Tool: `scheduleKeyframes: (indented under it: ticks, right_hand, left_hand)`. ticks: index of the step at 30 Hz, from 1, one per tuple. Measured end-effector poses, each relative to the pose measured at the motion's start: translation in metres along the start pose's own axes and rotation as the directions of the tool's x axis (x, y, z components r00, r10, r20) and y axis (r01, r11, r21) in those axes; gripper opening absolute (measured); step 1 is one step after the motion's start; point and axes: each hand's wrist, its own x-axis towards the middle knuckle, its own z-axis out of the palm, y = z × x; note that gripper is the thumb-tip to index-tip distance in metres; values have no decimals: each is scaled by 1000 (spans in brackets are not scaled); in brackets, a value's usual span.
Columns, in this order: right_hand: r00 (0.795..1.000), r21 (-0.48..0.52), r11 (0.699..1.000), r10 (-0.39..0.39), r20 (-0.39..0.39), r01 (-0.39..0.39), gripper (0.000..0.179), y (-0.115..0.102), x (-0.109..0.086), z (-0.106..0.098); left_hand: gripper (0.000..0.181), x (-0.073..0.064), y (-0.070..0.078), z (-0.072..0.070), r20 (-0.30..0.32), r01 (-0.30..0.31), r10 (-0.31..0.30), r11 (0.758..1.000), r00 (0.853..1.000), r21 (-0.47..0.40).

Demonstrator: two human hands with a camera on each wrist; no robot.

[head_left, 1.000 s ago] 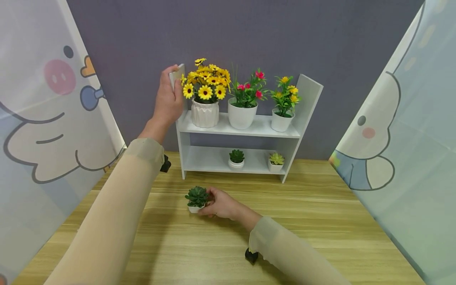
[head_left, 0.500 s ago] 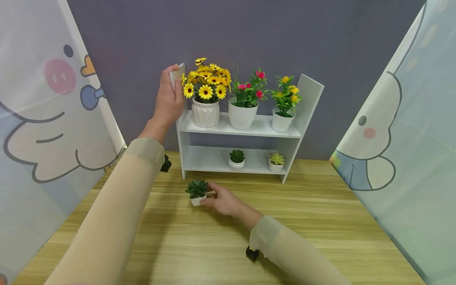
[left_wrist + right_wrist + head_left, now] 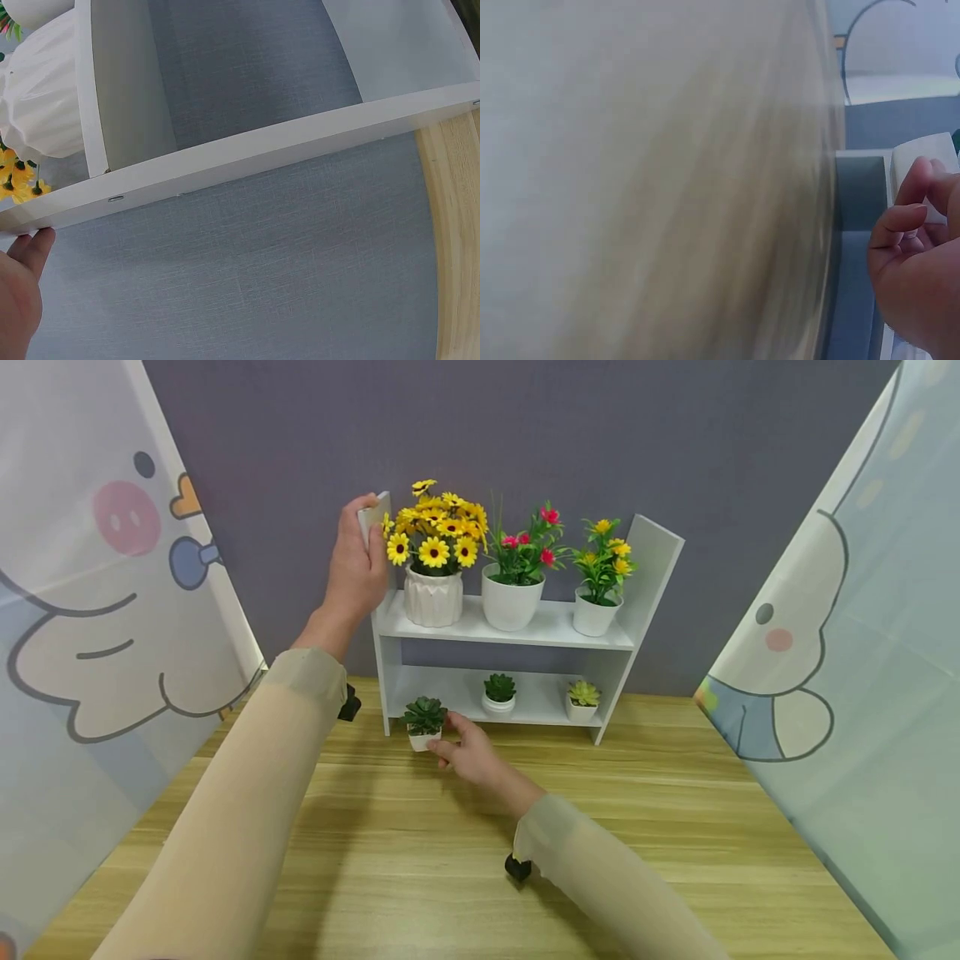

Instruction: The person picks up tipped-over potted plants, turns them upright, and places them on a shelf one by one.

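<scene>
My left hand (image 3: pixel 358 560) grips the top of the left side panel of a white two-tier shelf (image 3: pixel 510 640); in the left wrist view its fingers (image 3: pixel 39 247) lie against the panel's edge. With my right hand (image 3: pixel 474 753) I pinch the small white pot of a dark green succulent (image 3: pixel 425 717). That plant is at the front left of the lower tier, overlapping the tier's edge in the head view. In the right wrist view the white pot (image 3: pixel 922 154) shows behind the curled fingers.
On the upper tier stand yellow daisies (image 3: pixel 435 552), a pink-flowered plant (image 3: pixel 513 597) and a yellow-flowered plant (image 3: pixel 598 610). The lower tier holds a round-potted succulent (image 3: pixel 498 695) and a light green succulent (image 3: pixel 582 702). Under the shelf is a wooden table (image 3: pixel 645 810).
My right hand has lifted the dark green succulent from the table and carried it forward to the lower tier's front left. The left hand keeps its hold on the panel.
</scene>
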Motion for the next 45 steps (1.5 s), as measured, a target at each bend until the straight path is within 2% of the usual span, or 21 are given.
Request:
scheduleKeyframes:
  ticks: [1,3,7,9,14,20,28,35,45]
  right_hand:
    - [1000,-7,1000,-8,-14,8,42,0,3,-1]
    - [999,-27,1000,-18,-42,17,45,-1,7,-3]
    - [997,-34,999,11,-83,-14,68,1,14,-6]
    - [995,-36,999,29,-93,-33,73,2,16,-7]
    - [992,-11,999,37,-122,-38,64,4,22,-10]
    - [989,24,998,54,-136,-51,75,6,30,-10]
    - [983,-27,999,15,-183,-20,69,9,39,-7]
    - [979,-60,997,40,-198,-53,66,8,46,-4]
    - [976,-58,996,54,-209,-68,64,7,53,-1]
  left_hand:
    - [49,0,0,0,-1,-2,2,1000,1000,-1]
    - [49,0,0,0,-1,-6,6,1000,1000,-3]
    - [49,-1,1,0,-3,-12,12,1000,1000,-2]
    - [49,-1,1,0,-3,-11,11,1000,1000,0]
    - [50,-1,2,-1,4,4,-4,1000,1000,0]
    - [49,-1,2,-1,3,5,-5,1000,1000,-2]
    - [50,-1,2,-1,4,-2,2,1000,1000,-4]
    - [49,-1,2,-1,7,-1,1,1000,1000,-6]
    - [50,-1,2,-1,8,-1,1,1000,1000,0]
